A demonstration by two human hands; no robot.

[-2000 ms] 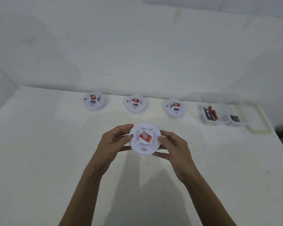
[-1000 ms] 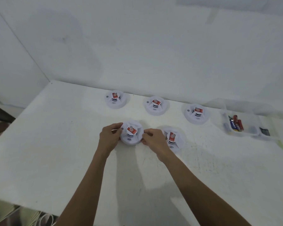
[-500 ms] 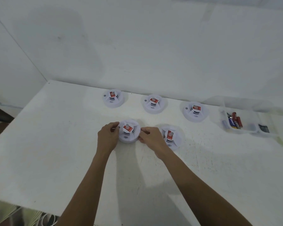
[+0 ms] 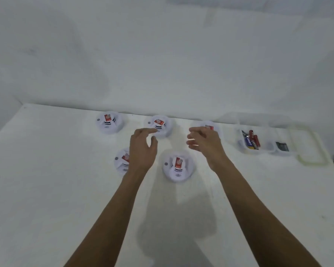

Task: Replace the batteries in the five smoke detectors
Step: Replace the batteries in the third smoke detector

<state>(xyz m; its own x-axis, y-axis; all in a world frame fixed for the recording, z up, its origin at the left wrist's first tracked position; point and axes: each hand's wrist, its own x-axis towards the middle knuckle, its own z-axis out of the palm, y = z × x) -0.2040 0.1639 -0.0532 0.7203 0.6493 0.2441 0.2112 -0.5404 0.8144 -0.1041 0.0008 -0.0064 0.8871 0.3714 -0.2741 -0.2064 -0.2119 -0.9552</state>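
Rightward | clear container (image 4: 266, 122) | holds batteries (image 4: 251, 140) | lid (image 4: 312, 151) alongside

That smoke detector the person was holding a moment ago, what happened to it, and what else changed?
Both hands let go of the front-left detector, which now lies on the table. The left hand and right hand have moved away toward the back row, open and holding nothing. The front-right detector, the back-left detector, the back-middle detector and the battery box stayed put.
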